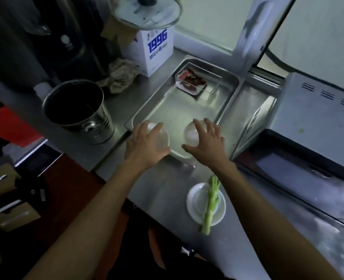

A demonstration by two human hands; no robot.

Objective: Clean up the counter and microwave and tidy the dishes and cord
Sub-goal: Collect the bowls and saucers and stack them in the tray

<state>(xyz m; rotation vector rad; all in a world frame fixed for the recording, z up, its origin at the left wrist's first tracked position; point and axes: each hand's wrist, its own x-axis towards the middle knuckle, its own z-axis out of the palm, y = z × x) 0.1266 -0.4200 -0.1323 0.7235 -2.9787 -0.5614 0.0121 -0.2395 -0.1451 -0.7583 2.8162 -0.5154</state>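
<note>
Each hand caps a small translucent bowl at the near end of the steel tray [230, 85], the left hand [144, 141] on the left bowl [162, 139] and the right hand [204, 141] on the right bowl [190, 133], fingers curled over their domed bases; they look light, smooth and probably slippery, so gripping round the rims seems safest.

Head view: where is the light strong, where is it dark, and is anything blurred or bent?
Head view: window light glares on the metal tray; the left side with the pot is dark; both hands look soft; wide-angle bends the microwave edges.
</note>
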